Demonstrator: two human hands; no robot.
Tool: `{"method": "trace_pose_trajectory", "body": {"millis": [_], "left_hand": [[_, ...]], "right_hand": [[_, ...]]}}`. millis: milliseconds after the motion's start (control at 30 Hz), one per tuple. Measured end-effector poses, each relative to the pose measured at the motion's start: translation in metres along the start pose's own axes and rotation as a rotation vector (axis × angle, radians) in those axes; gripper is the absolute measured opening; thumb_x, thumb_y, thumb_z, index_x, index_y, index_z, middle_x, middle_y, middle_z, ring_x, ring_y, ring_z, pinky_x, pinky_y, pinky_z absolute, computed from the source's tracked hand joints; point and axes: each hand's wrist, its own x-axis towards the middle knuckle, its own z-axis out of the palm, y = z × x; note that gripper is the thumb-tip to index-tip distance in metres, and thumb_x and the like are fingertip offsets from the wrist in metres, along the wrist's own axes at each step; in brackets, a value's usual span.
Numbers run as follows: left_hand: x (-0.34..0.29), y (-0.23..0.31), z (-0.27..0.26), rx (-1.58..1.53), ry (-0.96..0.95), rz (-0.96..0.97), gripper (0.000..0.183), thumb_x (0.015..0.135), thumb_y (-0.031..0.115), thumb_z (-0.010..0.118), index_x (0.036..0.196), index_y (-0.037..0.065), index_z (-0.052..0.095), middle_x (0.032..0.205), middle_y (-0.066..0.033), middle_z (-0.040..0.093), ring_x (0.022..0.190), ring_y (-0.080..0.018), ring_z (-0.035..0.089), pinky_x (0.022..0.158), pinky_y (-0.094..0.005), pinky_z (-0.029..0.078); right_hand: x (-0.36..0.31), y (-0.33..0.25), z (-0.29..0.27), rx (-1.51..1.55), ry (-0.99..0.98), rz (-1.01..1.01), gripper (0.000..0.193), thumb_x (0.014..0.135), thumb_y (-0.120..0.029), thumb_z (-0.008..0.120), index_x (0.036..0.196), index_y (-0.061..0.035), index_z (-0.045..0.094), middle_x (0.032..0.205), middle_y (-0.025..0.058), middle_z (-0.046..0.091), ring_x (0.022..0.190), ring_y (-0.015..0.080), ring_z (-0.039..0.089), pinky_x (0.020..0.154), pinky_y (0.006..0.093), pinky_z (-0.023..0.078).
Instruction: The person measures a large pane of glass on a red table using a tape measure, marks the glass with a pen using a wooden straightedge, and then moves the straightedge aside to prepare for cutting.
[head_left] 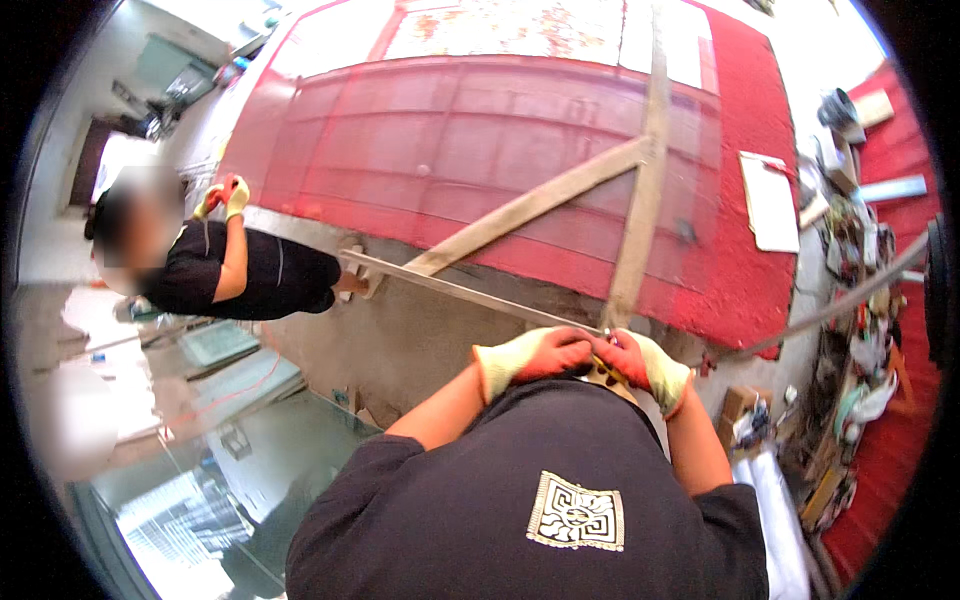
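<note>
My left hand (545, 357), in a yellow glove with a red palm, is closed with its fingers curled in front of my waist. Close beside it, my right hand (648, 368), gloved alike, is closed too. A small yellow piece (606, 374) with dark spots shows between them; its kind and which hand grips it are unclear. Just beyond my hands is the near corner of a large wooden T-square (632, 235) with a diagonal brace. It lies across a big sheet of glass (400, 165) on the red-covered table (748, 90).
A co-worker (225, 265) in black, also gloved, stands at the table's left with both hands raised together. Glass sheets (330, 440) lie at my lower left. A white board (768, 205) rests on the table's right side. Clutter (855, 260) and a cardboard box (738, 403) stand at right.
</note>
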Motion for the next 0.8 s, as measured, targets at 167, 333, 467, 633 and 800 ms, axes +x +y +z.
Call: {"method": "trace_pose_trajectory", "body": {"millis": [167, 333, 467, 633, 800], "left_hand": [[-0.012, 0.004, -0.025, 0.001, -0.051, 0.055, 0.057, 0.108, 0.039, 0.065, 0.150, 0.001, 0.056, 0.139, -0.0112, 0.068, 0.129, -0.0192, 0.060, 0.112, -0.0362, 0.047], [-0.007, -0.010, -0.040, 0.020, -0.004, 0.093, 0.061, 0.099, 0.040, 0.078, 0.140, -0.002, 0.060, 0.128, -0.0122, 0.073, 0.117, -0.0193, 0.065, 0.103, -0.0354, 0.052], [-0.018, 0.001, -0.050, 0.029, 0.027, 0.099, 0.055, 0.095, 0.035, 0.081, 0.130, -0.002, 0.063, 0.117, -0.0109, 0.075, 0.106, -0.0171, 0.067, 0.094, -0.0345, 0.054], [-0.049, 0.035, -0.077, 0.219, 0.150, 0.012, 0.043, 0.094, 0.031, 0.080, 0.121, 0.000, 0.068, 0.107, -0.0108, 0.076, 0.094, -0.0188, 0.068, 0.086, -0.0364, 0.056], [-0.097, -0.017, -0.276, -0.682, 0.773, 0.383, 0.020, 0.107, 0.014, 0.057, 0.120, 0.001, 0.065, 0.107, -0.0156, 0.074, 0.086, -0.0224, 0.071, 0.062, -0.0276, 0.058]], "right_hand": [[-0.006, -0.065, 0.015, 0.000, -0.015, 0.101, 0.061, 0.106, -0.056, 0.065, 0.122, 0.0033, 0.069, 0.102, 0.0099, 0.073, 0.086, 0.0165, 0.071, 0.069, 0.0340, 0.060], [0.025, -0.043, 0.031, 0.088, -0.105, -0.022, 0.060, 0.105, -0.056, 0.064, 0.124, 0.0008, 0.068, 0.102, 0.0084, 0.074, 0.091, 0.0165, 0.069, 0.079, 0.0340, 0.055], [0.016, -0.094, 0.046, -0.133, -0.069, 0.016, 0.062, 0.100, -0.053, 0.072, 0.133, 0.0003, 0.068, 0.108, 0.0114, 0.077, 0.094, 0.0159, 0.068, 0.083, 0.0338, 0.056], [0.014, -0.081, 0.035, -0.324, -0.027, 0.000, 0.055, 0.101, -0.046, 0.072, 0.129, 0.0013, 0.070, 0.103, 0.0111, 0.078, 0.089, 0.0192, 0.069, 0.080, 0.0367, 0.056], [0.004, -0.043, -0.053, -0.343, 0.021, 0.356, 0.043, 0.099, -0.040, 0.073, 0.112, 0.0006, 0.076, 0.082, 0.0086, 0.073, 0.073, 0.0168, 0.065, 0.065, 0.0366, 0.053]]}}
